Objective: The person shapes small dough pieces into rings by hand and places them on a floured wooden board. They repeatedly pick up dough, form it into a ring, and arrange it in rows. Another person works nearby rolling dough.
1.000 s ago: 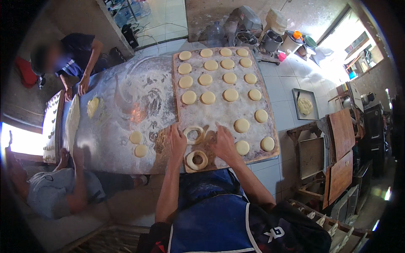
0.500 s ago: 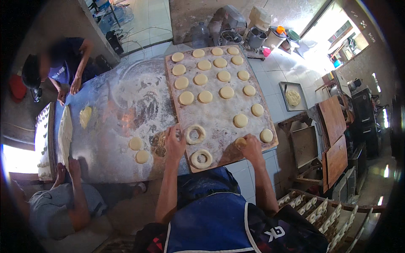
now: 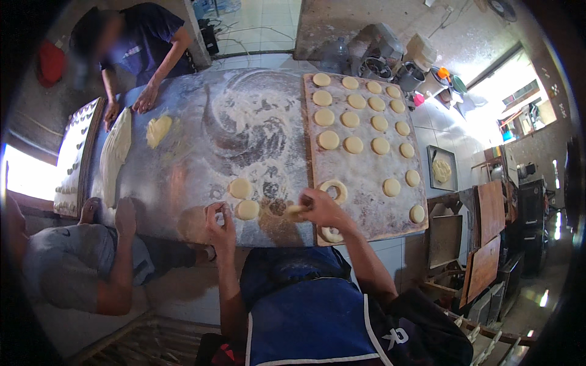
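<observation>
Pinched in my right hand [image 3: 323, 209] is a pale dough round [image 3: 297, 212], held over the left edge of the floured wooden board [image 3: 360, 210]. A dough ring [image 3: 340, 198] lies beside that hand, partly covered by it. Below, a second dough ring [image 3: 329, 238] shows near the board's front edge. My left hand [image 3: 218, 226] is above the metal table [image 3: 195, 213], fingers loosely curled with the thumb apart and no object visible in them. Between my hands, two dough rounds [image 3: 240, 188] rest on the tabletop. Several more dough rounds [image 3: 379, 123] stand in rows on the board.
Across the table, a person's hands [image 3: 145, 99] are near a long dough strip [image 3: 116, 158]. Another person's arm [image 3: 124, 244] is at the near left. A dough lump [image 3: 159, 131] sits mid-left. A tray of dough [image 3: 441, 171] lies right of the board.
My right hand has lifted the dough round off the board's front part and carried it left to the board's edge. My left hand has moved left, away from the rings. The view has shifted left.
</observation>
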The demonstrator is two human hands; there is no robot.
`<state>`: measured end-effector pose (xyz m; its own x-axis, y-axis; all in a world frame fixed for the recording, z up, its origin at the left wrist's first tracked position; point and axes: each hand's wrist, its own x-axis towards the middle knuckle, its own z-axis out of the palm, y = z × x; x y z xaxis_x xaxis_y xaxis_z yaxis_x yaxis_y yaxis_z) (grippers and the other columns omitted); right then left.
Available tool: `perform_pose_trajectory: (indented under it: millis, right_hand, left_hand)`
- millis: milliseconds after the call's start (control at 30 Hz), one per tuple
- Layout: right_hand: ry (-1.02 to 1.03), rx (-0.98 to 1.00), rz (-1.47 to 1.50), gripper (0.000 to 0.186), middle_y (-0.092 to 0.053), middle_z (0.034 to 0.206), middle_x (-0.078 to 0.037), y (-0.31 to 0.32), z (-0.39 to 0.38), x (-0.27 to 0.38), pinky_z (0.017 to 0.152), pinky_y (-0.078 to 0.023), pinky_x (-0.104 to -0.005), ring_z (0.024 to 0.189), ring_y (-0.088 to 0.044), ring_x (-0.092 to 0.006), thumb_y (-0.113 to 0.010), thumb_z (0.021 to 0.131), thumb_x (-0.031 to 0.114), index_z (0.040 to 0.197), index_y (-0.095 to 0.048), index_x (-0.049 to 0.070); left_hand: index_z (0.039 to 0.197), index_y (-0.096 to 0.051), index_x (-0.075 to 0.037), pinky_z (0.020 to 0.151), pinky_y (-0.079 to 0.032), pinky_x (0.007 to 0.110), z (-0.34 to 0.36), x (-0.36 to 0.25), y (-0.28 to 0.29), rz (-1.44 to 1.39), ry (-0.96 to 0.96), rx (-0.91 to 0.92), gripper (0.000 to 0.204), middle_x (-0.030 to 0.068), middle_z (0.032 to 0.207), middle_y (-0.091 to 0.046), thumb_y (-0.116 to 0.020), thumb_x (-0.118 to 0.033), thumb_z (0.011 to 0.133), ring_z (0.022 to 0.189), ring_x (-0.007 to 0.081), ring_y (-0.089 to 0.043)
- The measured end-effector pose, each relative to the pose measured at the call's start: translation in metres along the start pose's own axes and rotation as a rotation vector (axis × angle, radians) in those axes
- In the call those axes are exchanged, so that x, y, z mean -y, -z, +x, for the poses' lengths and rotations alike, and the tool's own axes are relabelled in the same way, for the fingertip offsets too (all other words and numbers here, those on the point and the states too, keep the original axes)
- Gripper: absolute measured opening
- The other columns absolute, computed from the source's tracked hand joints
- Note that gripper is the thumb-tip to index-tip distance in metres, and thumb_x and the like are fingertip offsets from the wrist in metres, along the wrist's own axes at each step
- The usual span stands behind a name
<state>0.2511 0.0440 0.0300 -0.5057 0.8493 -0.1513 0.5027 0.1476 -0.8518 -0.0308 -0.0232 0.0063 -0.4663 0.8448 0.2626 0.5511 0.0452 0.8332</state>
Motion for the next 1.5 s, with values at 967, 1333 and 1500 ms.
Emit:
perform_pose_trajectory:
  millis: [967, 1333, 1500]
  right_hand:
    - [-0.027, -0.034, 0.567, 0.056, -0.065, 0.101, -0.009, -0.053, 0.046, 0.044, 0.081, -0.052, -0.0307, 0.096, -0.063, -0.0163, -0.071, 0.079, 0.001, 0.129, -0.045, 0.004]
    - [-0.252, -0.291, 0.429, 0.060, -0.060, 0.063, -0.010, -0.035, 0.044, 0.032, 0.063, -0.048, -0.0403, 0.059, -0.056, -0.0218, -0.038, 0.101, 0.048, 0.085, -0.066, -0.003]
    - [-0.265, -0.306, 0.718, 0.056, -0.057, 0.064, -0.017, -0.021, 0.029, 0.036, 0.056, -0.042, -0.0423, 0.057, -0.055, -0.0284, -0.043, 0.100, 0.041, 0.076, -0.061, -0.005]
  left_hand:
    - [0.130, -0.044, -0.007, 0.080, -0.053, 0.031, 0.013, -0.020, -0.057, -1.145, 0.607, 0.512, 0.038, 0.0098, 0.107, -0.061, -0.056, -0.002, 0.094, 0.096, 0.0173, -0.062]
    - [0.112, -0.041, -0.011, 0.072, -0.048, 0.028, 0.017, -0.041, -0.081, -1.340, 0.534, 0.563, 0.034, 0.0021, 0.093, -0.051, -0.051, -0.006, 0.080, 0.084, 0.0173, -0.060]
    - [0.106, -0.044, -0.009, 0.077, -0.045, 0.042, 0.001, -0.054, -0.105, -0.751, 0.183, 0.352, 0.024, 0.0041, 0.088, -0.049, -0.047, -0.026, 0.089, 0.084, 0.0244, -0.055]
